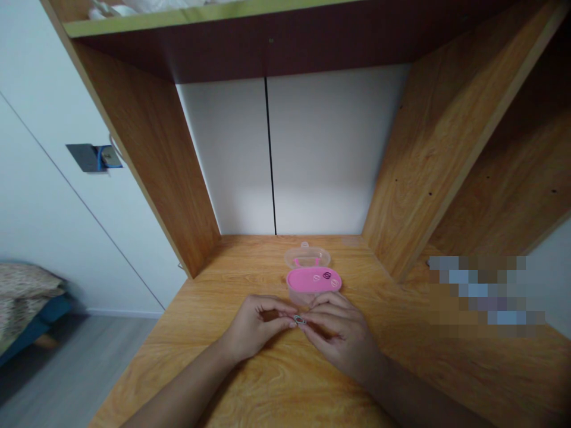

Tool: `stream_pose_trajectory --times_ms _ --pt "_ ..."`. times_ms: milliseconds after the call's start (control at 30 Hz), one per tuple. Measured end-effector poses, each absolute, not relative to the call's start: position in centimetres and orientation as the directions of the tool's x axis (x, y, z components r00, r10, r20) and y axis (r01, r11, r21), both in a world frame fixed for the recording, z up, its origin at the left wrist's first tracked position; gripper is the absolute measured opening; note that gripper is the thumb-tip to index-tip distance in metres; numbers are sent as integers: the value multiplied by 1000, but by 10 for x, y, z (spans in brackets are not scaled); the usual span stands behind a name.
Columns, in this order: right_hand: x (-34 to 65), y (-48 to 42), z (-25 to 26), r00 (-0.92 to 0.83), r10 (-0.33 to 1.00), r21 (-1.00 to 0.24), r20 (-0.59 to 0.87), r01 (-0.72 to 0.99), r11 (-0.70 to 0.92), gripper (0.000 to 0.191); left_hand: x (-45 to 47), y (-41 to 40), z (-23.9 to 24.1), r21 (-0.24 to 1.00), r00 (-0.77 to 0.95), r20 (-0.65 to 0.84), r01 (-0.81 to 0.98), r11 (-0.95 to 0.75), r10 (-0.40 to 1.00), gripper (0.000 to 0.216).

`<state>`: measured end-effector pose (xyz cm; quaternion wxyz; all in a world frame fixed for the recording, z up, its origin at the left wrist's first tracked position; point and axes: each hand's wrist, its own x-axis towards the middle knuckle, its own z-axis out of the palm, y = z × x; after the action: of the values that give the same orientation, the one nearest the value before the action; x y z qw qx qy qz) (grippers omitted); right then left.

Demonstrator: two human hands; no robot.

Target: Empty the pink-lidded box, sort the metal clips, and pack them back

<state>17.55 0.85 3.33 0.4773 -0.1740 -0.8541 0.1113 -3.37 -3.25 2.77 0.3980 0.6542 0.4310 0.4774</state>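
Note:
Between the fingertips of both hands is a small pale paper clip (299, 320), pinched at its two sides just above the desk. My left hand (256, 327) closes thumb and forefinger on its left end. From the right, my right hand (339, 330) grips the other end with thumb and fingers. Right behind the hands stands an oval box (307, 280) with a pink top and a clear lower body, partly hidden by my right hand. Three clip-like shapes, one dark and two pale, show on the pink surface; I cannot tell whether they are loose or printed.
A clear oval lid (289, 257) with pink fittings lies behind the box. The wooden desk (196, 345) is bounded by a left side panel (147, 148), a right side panel (419, 137) and a white back panel (321, 154). A shelf (267, 50) overhangs it. Blurred items sit at right.

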Motion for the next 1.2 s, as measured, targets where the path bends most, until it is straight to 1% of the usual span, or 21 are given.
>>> stream_pose_trajectory --times_ms 100,200,300,400,533,667,800,1000,1200 --pt "176 9 32 -495 408 -358 767 197 913 12 -37 -33 31 822 248 396 333 -462 884 17" --pt "176 10 30 -506 407 -357 760 198 913 12 -39 -31 31 737 288 462 401 -544 839 16" --pt "176 10 29 -509 406 -355 759 199 913 11 -40 -31 31 682 312 486 448 -578 816 16" --pt "176 11 29 -467 431 -375 772 213 902 12 -41 -33 34 642 324 496 489 -591 806 15" --pt "177 14 28 -341 488 -438 803 218 872 12 -42 -35 38 605 272 550 523 -601 790 12" --pt "178 17 26 -293 495 -440 818 235 867 12 -43 -35 40 579 233 606 526 -623 760 10" --pt "178 17 27 -334 492 -440 804 221 870 10 -43 -35 39 564 253 597 542 -623 761 11" --pt "177 14 27 -467 461 -406 755 219 887 14 -43 -33 34 561 323 533 557 -613 782 15" --pt "177 17 23 -539 419 -347 731 236 908 16 -42 -32 31 558 363 505 555 -617 783 18"
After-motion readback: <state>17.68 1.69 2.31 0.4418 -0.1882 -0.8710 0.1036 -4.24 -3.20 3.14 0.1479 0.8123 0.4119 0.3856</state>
